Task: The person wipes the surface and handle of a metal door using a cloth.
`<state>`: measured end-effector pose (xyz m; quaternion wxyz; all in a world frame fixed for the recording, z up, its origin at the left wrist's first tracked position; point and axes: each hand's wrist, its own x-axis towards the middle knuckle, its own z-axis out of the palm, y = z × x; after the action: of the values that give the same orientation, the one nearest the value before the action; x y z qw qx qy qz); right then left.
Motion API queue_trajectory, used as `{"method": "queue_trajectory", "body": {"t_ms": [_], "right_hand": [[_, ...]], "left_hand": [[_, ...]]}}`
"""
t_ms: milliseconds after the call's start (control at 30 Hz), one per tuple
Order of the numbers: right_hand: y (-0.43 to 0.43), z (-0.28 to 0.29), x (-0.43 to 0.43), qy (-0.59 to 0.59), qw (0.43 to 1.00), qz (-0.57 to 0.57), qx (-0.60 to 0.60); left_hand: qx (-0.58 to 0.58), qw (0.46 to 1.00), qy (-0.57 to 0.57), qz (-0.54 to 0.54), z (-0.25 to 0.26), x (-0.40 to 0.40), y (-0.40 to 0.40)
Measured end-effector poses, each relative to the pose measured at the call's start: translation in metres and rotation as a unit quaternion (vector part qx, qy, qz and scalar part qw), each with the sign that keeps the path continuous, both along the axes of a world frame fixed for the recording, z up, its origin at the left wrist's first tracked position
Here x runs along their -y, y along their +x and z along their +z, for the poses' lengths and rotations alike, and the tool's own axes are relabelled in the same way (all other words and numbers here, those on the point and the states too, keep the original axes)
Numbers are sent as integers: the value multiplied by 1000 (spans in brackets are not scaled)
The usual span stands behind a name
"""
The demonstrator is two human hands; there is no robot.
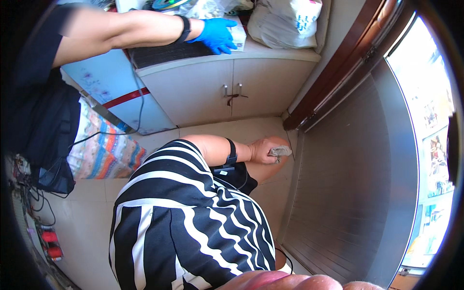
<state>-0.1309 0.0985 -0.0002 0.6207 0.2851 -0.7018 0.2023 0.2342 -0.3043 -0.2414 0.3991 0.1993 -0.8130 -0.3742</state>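
Observation:
My left hand (266,150) rests by my bent knee (281,142), its fingers closed round a crumpled grey cloth (281,151). A black strap circles that wrist. My striped black-and-white shirt (159,192) fills the lower middle, with a small black device (224,170) and a cable under the forearm. Close to the camera, rounded skin (319,282) shows at the bottom rim; it may be my right hand's fingers, but this is unclear. At the upper left, another person's blue-gloved hand (217,35) touches a white box (237,34) on a cabinet top.
The cabinet's two doors (188,87) have handles tied with a dark red strip. A white bag (282,25) stands on top. A dark panel door (340,163) rises at right beside bright windows. The other person's dark clothing (40,108), hanging cables and red spools (52,250) are at left.

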Motion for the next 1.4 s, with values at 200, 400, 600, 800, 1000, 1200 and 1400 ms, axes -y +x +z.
{"method": "queue_trajectory", "body": {"t_ms": [200,400,600,800,1000,1200,1400], "right_hand": [[10,-2,-3,-11,1000,6,-2],[20,1,-14,-9,1000,-13,-14],[23,6,-27,0,1000,-20,-21],[23,15,-28,13,999,-24,-28],[35,14,-49,46,998,-23,-26],[31,4,-46,73,992,-97,42],[43,0,-33,43,995,-83,34]], "left_hand": [[108,994,9,12,-1,-1,5],[104,994,-5,-24,-10,-3,-8],[35,991,-124,-21,-26,-11,-18],[94,993,-51,-49,-30,-12,-23],[34,976,-203,-65,-15,-19,-33],[95,987,-52,-120,-28,-7,-47],[116,982,-36,-145,-14,-14,-63]]}}
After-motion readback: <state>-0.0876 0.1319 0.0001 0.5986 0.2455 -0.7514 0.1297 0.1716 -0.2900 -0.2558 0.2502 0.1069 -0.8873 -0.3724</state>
